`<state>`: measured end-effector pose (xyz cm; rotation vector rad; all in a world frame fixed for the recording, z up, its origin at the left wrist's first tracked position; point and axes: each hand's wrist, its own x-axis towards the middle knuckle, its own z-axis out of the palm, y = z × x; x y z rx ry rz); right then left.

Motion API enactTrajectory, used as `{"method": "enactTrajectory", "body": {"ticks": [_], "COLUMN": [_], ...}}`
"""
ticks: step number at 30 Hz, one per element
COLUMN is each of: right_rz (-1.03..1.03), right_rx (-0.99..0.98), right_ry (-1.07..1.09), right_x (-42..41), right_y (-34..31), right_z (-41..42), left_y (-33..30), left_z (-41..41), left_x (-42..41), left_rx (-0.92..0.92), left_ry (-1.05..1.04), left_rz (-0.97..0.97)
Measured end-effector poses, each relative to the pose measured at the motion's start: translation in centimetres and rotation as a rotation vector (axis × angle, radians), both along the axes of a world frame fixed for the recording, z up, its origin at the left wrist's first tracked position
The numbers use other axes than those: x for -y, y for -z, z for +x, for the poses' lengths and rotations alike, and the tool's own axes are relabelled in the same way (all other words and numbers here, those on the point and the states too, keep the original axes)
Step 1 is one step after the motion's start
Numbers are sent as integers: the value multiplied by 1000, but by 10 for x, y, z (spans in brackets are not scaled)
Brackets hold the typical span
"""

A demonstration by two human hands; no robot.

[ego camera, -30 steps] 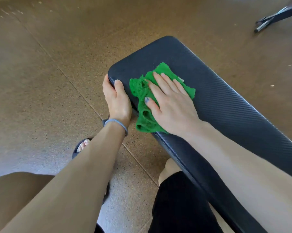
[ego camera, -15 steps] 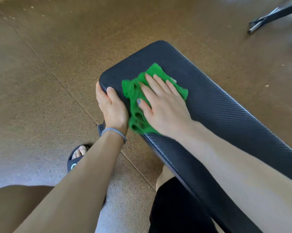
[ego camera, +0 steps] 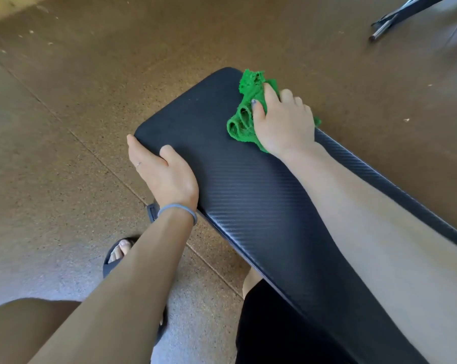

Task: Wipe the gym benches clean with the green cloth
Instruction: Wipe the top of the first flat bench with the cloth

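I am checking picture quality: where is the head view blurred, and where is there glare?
Head view: the metal bar at upper right is smeared by blur, and the floor beside it is hazy; the green cloth, right hand and left hand are sharp; pale glare washes the floor at lower left; the bench shows only a soft sheen.

The left hand (ego camera: 167, 177) grips the near edge of the black padded bench (ego camera: 237, 195), thumb on top and fingers over the side, forearm extended. The right hand (ego camera: 282, 122) presses the crumpled green cloth (ego camera: 244, 119) at the far edge, fingers curled over it.
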<state>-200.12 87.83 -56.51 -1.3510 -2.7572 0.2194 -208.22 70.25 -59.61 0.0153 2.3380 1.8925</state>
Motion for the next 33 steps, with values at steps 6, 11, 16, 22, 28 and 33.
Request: {"method": "enactTrajectory", "body": {"ticks": [6, 11, 16, 22, 28, 33], "right_rz": [131, 143, -14, 201, 205, 36], "right_rx": [-64, -50, 4, -30, -33, -19], "right_ry": [23, -16, 43, -65, -15, -52], "right_x": [52, 35, -12, 32, 10, -15], "right_y": [8, 11, 0, 10, 3, -4], "right_z": [78, 55, 4, 77, 13, -60], "left_y": [3, 3, 0, 3, 3, 1], "left_z": [-2, -1, 0, -1, 0, 0], "left_x": [-1, -1, 0, 1, -1, -2], "left_rx": [-33, -63, -56, -44, -57, -55], "left_ry": [-26, -32, -13, -16, -33, -26], "left_rz": [-38, -83, -61, -52, -81, -74]}}
